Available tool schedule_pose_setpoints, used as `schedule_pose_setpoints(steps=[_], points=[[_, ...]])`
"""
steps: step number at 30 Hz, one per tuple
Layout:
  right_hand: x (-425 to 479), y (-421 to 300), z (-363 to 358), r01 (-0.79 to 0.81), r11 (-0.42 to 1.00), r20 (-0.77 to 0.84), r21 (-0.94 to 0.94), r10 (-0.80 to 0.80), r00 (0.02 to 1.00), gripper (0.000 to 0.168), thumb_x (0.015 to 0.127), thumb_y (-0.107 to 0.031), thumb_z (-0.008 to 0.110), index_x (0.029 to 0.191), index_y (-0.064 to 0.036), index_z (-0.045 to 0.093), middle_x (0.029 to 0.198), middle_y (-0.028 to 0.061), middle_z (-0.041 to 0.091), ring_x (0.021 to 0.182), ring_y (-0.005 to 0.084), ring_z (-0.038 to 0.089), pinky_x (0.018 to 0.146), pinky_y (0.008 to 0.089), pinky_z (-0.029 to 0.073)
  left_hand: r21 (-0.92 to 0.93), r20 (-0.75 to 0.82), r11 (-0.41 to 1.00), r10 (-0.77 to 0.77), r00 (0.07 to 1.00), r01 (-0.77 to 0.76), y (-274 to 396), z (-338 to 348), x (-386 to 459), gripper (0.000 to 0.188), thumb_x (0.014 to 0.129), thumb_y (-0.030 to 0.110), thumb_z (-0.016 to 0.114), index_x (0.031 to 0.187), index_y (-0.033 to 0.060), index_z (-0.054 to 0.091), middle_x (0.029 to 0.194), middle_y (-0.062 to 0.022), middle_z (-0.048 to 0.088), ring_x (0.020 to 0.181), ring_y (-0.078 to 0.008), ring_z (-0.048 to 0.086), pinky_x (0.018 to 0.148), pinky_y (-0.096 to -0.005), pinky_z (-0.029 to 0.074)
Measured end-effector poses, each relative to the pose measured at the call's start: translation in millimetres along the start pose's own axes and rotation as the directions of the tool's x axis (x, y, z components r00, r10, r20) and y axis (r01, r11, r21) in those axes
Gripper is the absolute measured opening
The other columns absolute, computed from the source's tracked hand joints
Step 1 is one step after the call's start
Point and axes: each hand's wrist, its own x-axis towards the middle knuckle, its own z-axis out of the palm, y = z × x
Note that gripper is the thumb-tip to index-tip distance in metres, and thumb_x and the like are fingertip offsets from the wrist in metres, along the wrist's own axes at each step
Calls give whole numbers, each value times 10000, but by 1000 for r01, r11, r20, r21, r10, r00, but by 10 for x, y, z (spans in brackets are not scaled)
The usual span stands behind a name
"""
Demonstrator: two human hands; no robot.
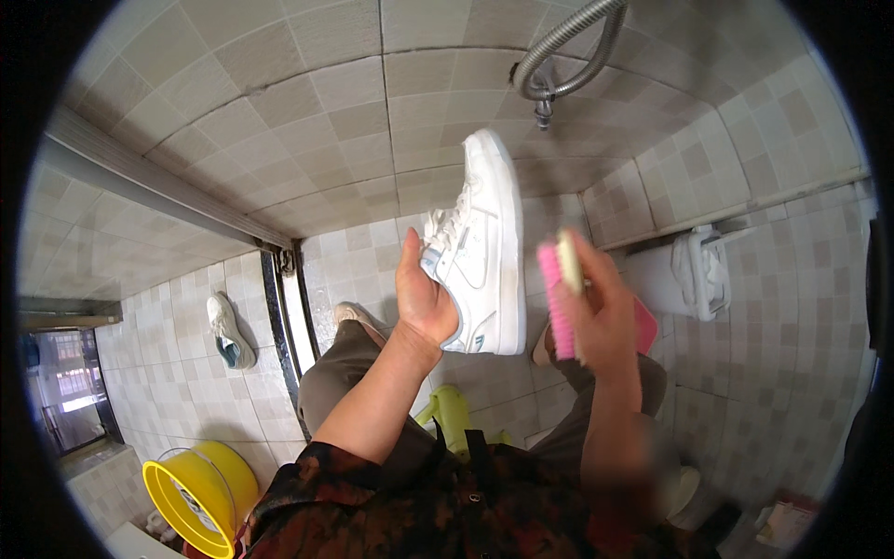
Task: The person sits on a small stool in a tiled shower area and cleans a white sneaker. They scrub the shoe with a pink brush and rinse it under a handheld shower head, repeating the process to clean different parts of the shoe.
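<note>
My left hand (424, 300) holds a white lace-up sneaker (489, 258) by its heel opening, with the fingers hidden in the shoe. The sneaker's toe points up the view towards the tiled wall, and its sole faces right. To the right of the sole, my right hand (604, 307) grips a scrubbing brush (557, 300) with pink bristles and a pale yellow back. The bristles face the sole, with a gap between them. This hand and the brush are somewhat blurred. Another white sneaker (230, 332) lies on the floor tiles at the left.
A yellow bucket (241, 468) stands at lower left, beyond a raised door track (290, 321). A white lined bin (677, 272) is at the right, near a pink object (646, 325). A metal hose (552, 49) hangs on the wall. A light-green plastic item (450, 416) lies between the legs.
</note>
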Motion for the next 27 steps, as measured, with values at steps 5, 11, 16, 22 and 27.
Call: schedule_pose_setpoints(steps=[5,11,16,22,27], points=[[43,-87,476,285,800,4,-528,-334,943,459,807,-139,746,1250,-45,670,1184,234,538,1104,398,552,948,450,463,67,-91,987,149,985,-143,-102,33,34,635,1056,487,327,1450,6,451,1452,-172,523,1334,-339,501,1168,-471,336],[715,46,851,327,802,-118,-500,-437,892,455,819,-191,751,1248,-60,672,1175,244,532,1084,411,531,906,453,479,146,-160,953,289,944,-267,57,-1,187,622,1062,470,324,1441,-8,448,1445,-170,525,1338,-305,499,1171,-437,343],[67,238,511,265,870,-123,-415,-342,932,444,859,-128,734,1284,-25,653,1180,178,595,1011,251,636,848,346,524,116,-140,974,211,967,-196,-20,175,103,603,1029,481,460,1388,-1,501,1378,-162,581,1260,-311,560,1126,-436,399],[318,547,672,-264,864,-75,428,325,943,412,925,-136,703,1270,79,631,982,58,699,838,75,613,732,228,501,723,-350,690,320,880,37,-398,213,-41,354,949,186,687,1207,-47,621,1132,-107,677,967,-186,667,827,-334,557],[279,715,615,-309,826,-27,472,364,931,436,933,-150,699,1301,67,612,1028,52,685,852,76,612,740,229,503,919,-355,343,516,780,192,-273,157,-52,390,944,204,678,1188,-93,614,1089,-118,684,932,-182,641,809,-315,521]])
